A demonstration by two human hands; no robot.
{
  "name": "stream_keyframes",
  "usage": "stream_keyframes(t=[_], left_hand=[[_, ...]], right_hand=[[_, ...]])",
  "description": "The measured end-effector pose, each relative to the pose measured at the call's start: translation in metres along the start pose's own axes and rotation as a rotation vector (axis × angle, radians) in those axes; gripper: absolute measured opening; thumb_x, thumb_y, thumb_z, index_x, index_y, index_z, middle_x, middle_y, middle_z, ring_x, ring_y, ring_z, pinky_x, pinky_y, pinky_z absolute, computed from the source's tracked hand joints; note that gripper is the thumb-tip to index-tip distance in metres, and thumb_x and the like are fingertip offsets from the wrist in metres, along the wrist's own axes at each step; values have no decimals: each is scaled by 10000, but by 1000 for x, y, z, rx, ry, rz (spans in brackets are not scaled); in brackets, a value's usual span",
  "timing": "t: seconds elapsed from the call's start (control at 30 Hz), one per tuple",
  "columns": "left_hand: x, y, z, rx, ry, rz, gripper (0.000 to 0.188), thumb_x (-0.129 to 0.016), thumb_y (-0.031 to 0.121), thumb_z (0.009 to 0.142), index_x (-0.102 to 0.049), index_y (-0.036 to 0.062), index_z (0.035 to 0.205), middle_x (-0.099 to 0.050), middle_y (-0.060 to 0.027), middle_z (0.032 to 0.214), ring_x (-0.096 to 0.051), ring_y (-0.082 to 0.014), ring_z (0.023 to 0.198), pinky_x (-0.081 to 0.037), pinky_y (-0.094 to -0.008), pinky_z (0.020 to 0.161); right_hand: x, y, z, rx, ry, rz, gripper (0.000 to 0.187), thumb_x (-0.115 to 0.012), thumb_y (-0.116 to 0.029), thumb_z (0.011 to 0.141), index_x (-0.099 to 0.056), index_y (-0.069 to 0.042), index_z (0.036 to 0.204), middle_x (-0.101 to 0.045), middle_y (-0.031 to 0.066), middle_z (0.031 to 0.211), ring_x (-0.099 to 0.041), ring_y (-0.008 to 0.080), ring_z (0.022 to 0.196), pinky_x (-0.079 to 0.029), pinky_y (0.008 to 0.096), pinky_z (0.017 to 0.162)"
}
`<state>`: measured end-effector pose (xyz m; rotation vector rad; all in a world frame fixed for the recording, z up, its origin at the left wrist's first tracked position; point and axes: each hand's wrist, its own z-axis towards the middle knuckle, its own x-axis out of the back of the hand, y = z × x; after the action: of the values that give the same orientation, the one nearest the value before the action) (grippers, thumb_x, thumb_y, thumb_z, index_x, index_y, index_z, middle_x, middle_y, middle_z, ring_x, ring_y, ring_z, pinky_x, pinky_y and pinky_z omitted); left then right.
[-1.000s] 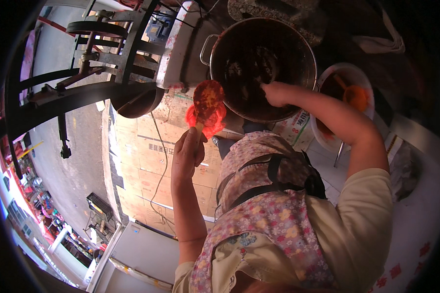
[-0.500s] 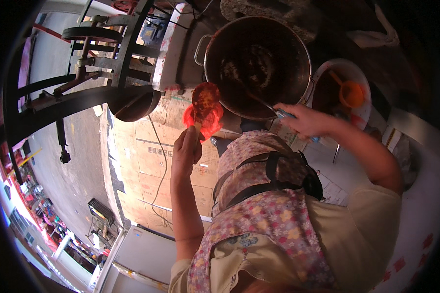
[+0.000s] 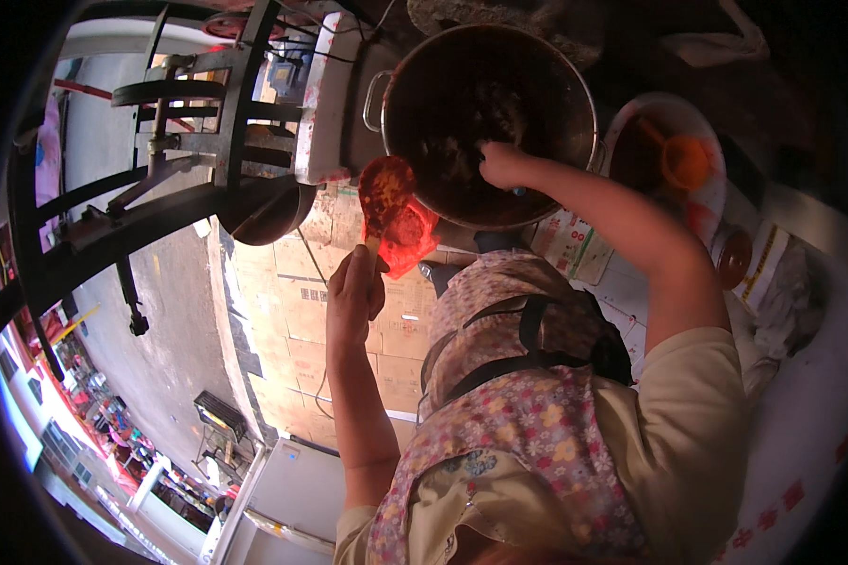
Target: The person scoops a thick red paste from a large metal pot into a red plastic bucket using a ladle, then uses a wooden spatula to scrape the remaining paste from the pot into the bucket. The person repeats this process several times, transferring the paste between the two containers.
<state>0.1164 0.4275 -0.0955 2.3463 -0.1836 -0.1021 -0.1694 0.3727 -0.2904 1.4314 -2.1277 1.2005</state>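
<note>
My left hand (image 3: 355, 294) is closed round the pale handle of a large spoon (image 3: 386, 191), whose broad head is coated in dark red-brown sauce. The spoon stands up beside the left front rim of a big metal pot (image 3: 407, 193). Inside the pot are dark, sauce-smeared walls and contents too dim to make out. My right hand (image 3: 505, 166) reaches over the near rim into the pot, its fingers closed. A bit of a blue-handled utensil (image 3: 519, 191) shows under it; the rest is lost in the dark. Just behind the spoon sits a bright red plastic item (image 3: 411, 247).
Right of the pot stands a white tub (image 3: 712, 141) holding an orange scoop (image 3: 685, 162). Flattened cardboard (image 3: 301, 330) covers the floor. A black metal frame (image 3: 113, 221) with a wheel rises on the left, beside a hanging cable. A brown round lid-like thing (image 3: 734, 261) lies below the tub.
My right hand has moved left and forward, from outside the near rim to over the pot's inside, with the blue-handled utensil. My left hand and the spoon have barely shifted.
</note>
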Motion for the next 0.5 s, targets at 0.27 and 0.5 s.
stream_keyframes(t=[0.27,0.5], left_hand=[[7,-12,-1,35,26,-54,390,-429,357,1003,-554,13,868,-339,50,482,-231,-36,368,-154,-220,356],[16,-17,-4,42,68,-38,410,-409,371,1008,-567,16,874,-325,65,483,-220,-32,366,-146,-218,354]], right_hand=[[51,-27,-47,-250,-467,423,428,-486,-180,935,-416,-17,1325,-576,151,761,-554,231,549,-465,360,467],[95,-14,-158,-338,-474,1032,539,-478,-223,966,-303,-174,1473,-452,9,659,-378,74,413,-355,256,370]])
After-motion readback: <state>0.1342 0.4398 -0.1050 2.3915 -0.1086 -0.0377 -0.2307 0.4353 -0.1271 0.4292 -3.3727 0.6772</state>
